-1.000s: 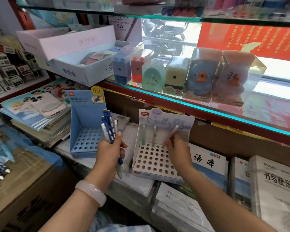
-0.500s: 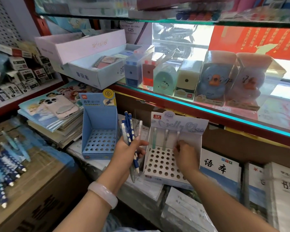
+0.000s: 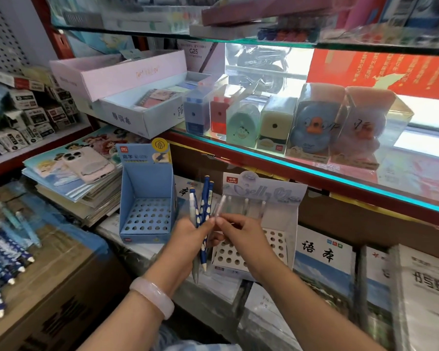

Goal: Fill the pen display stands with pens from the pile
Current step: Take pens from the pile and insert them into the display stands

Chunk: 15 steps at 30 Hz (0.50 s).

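Note:
My left hand (image 3: 188, 239) grips a bunch of pens (image 3: 202, 211), mostly dark blue with pale spots, tips down. My right hand (image 3: 238, 233) pinches one clear pale pen (image 3: 219, 206) at the bunch, in front of the white display stand (image 3: 276, 239). That stand has a holed base and three pale pens (image 3: 246, 205) upright in its back row. To its left sits the blue display stand (image 3: 147, 198), its holes bare. The pile of blue pens (image 3: 5, 254) lies on a cardboard box at the far left.
A stack of colouring books with a phone case (image 3: 86, 164) on top lies left of the blue stand. A glass shelf (image 3: 314, 171) with boxed sharpeners overhangs the stands. Wrapped notebook packs (image 3: 325, 257) fill the lower right.
My right hand has left the white stand's back row, where it set a third pen, and come left to the bunch. It now pinches a clear pen there.

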Tool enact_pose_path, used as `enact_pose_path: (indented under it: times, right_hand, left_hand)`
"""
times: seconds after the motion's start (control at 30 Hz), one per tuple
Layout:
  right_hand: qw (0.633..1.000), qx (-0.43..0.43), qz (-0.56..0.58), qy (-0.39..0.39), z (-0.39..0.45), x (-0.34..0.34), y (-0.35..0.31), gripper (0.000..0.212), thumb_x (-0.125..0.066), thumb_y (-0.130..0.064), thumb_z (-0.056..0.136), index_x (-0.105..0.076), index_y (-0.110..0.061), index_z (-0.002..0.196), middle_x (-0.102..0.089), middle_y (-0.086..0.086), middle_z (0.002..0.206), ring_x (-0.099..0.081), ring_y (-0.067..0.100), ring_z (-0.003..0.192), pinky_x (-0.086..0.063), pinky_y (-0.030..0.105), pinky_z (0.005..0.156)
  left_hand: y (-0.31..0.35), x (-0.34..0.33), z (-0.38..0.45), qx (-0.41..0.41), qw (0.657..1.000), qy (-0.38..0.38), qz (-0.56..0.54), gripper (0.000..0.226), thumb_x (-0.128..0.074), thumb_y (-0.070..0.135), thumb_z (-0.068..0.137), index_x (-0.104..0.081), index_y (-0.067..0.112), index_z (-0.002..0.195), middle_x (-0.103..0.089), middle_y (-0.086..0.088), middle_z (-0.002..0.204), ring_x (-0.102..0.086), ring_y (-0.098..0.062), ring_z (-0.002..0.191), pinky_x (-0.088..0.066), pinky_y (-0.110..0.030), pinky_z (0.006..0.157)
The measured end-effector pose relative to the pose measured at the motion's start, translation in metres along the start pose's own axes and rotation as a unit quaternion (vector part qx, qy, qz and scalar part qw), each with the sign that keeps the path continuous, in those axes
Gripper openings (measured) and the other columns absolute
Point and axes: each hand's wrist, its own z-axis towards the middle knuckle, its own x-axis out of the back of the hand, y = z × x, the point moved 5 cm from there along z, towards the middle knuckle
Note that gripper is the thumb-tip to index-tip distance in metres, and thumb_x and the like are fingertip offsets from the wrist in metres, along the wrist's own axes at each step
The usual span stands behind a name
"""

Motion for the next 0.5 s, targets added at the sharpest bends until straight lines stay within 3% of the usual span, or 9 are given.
enact_pose_path:
  times: [0.13, 0.23, 0.33, 0.4, 0.5]
  right_hand:
    - [1.0, -0.007, -0.012, 0.006, -0.003, 0.01, 0.003, 0.016, -0.056, -0.011, 0.092, -0.07, -0.006, 0.096, -0.071, 0.003, 0.082, -0.067, 0.002, 0.069, -0.049, 0.011, 0.062]
    - [0.999, 0.005, -0.045, 0.028, -0.007, 0.02, 0.001, 0.012, -0.056, -0.016, 0.093, -0.068, -0.017, 0.093, -0.069, -0.005, 0.085, -0.063, -0.002, 0.074, -0.048, 0.01, 0.063]
    - [0.995, -0.003, -0.017, 0.097, -0.005, 0.044, -0.003, 0.011, -0.052, -0.019, 0.094, -0.062, -0.02, 0.098, -0.066, -0.002, 0.094, -0.063, 0.01, 0.086, -0.05, 0.019, 0.07]
    - [0.99, 0.002, -0.012, 0.141, -0.005, 0.065, -0.008, 0.01, -0.048, -0.018, 0.096, -0.057, -0.019, 0.098, -0.066, 0.002, 0.092, -0.065, 0.011, 0.079, -0.055, 0.023, 0.069]
    - [0.95, 0.043, -0.222, 0.214, -0.005, 0.097, -0.009, 0.003, -0.045, -0.02, 0.098, -0.047, -0.022, 0.097, -0.066, 0.001, 0.087, -0.066, 0.013, 0.075, -0.057, 0.032, 0.068]
  left_hand:
    - [-0.004, -0.009, -0.004, 0.016, 0.999, -0.043, -0.001, 0.013, -0.052, 0.005, 0.092, -0.062, 0.012, 0.098, -0.069, -0.005, 0.079, -0.069, -0.008, 0.062, -0.055, -0.018, 0.055]
    - [-0.005, -0.012, -0.003, 0.013, 0.999, -0.028, 0.03, 0.011, -0.052, 0.009, 0.093, -0.061, 0.015, 0.096, -0.069, -0.003, 0.08, -0.069, -0.008, 0.067, -0.054, -0.02, 0.057]
    - [-0.01, -0.006, 0.002, 0.029, 0.999, 0.007, 0.029, 0.013, -0.049, 0.012, 0.095, -0.06, 0.008, 0.101, -0.069, -0.008, 0.089, -0.067, -0.019, 0.083, -0.055, -0.031, 0.071]
    - [-0.011, -0.004, 0.002, 0.042, 0.999, 0.004, -0.008, 0.011, -0.045, 0.012, 0.097, -0.056, 0.009, 0.097, -0.069, -0.01, 0.087, -0.068, -0.02, 0.077, -0.057, -0.031, 0.069]
    - [-0.011, -0.002, 0.002, 0.046, 0.999, 0.02, -0.008, 0.011, -0.045, 0.014, 0.097, -0.052, 0.011, 0.089, -0.064, -0.009, 0.074, -0.061, -0.015, 0.049, -0.056, -0.028, 0.05]
